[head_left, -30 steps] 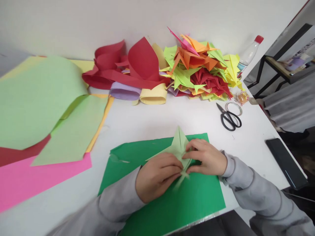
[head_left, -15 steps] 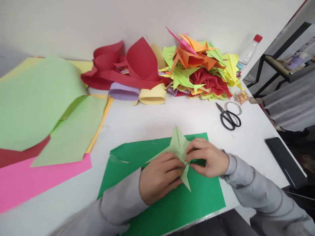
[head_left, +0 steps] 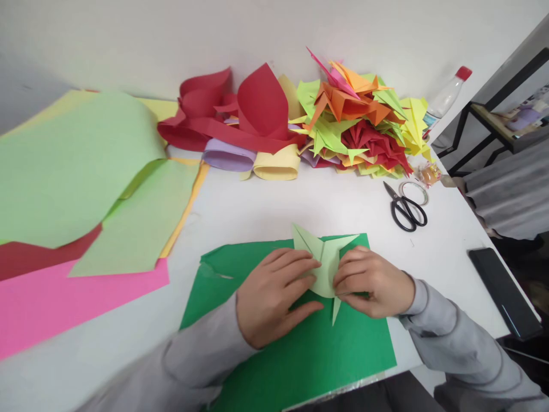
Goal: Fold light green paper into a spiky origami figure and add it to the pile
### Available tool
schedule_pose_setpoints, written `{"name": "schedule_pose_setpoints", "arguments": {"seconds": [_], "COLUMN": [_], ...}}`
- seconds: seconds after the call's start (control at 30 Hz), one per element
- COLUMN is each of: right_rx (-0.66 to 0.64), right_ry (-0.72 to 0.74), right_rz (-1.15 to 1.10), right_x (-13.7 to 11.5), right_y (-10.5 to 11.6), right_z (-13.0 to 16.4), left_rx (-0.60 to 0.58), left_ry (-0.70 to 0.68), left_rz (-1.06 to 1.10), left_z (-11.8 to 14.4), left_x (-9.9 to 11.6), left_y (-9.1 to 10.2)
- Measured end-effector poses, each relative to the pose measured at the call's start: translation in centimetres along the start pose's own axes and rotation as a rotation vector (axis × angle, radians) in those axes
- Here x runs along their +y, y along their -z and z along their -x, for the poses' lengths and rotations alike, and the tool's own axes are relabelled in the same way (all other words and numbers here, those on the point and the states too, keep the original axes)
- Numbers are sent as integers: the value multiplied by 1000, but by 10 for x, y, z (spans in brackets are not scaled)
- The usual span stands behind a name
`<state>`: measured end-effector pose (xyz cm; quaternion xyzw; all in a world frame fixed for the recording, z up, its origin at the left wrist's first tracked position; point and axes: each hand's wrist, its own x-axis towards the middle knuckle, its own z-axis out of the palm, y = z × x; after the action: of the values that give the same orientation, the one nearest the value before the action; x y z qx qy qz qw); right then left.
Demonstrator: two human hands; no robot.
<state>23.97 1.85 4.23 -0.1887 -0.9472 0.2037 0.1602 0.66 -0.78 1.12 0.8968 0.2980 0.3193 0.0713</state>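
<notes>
A pale green folded paper star (head_left: 326,273) lies over a dark green sheet (head_left: 274,360), its upper points spread and one thin point hanging down. My right hand (head_left: 374,281) pinches the star's right side between thumb and fingertips. Resting against its left side is my left hand (head_left: 281,294), fingers stretched out and thumb apart, with the fingertips on the paper. Parts of the star are hidden beneath the fingers of both hands.
Folded paper stars (head_left: 360,120) in several colours are heaped at the back, beside curled red paper (head_left: 262,109). Scissors (head_left: 405,209) and a tape roll (head_left: 414,193) lie right, near a black phone (head_left: 504,292). Large coloured sheets (head_left: 77,171) cover the left. A bottle (head_left: 448,94) stands at the back.
The pale green star has turned, so two points now face up where one did. My left hand has opened and its thumb has come away; my right hand stays pinched at the right side.
</notes>
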Motion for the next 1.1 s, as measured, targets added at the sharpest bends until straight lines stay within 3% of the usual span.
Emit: {"name": "schedule_pose_setpoints", "arguments": {"seconds": [0.17, 0.4, 0.57, 0.73, 1.1], "right_rx": [49, 72, 155, 128, 206], "right_ry": [-60, -110, -240, -336, -487], "right_rz": [35, 85, 59, 15, 138], "right_x": [3, 3, 4, 2, -4], "right_y": [4, -2, -5, -6, -20], "right_z": [3, 4, 4, 1, -4], "left_rx": [-154, -30, -27, -56, -53], "left_ry": [-27, -20, -21, 20, 202], "left_rz": [36, -87, -64, 37, 132], "left_z": [3, 0, 0, 0, 0], "left_x": [-13, -1, -3, -7, 4], "left_y": [4, -4, -2, 0, -3]}}
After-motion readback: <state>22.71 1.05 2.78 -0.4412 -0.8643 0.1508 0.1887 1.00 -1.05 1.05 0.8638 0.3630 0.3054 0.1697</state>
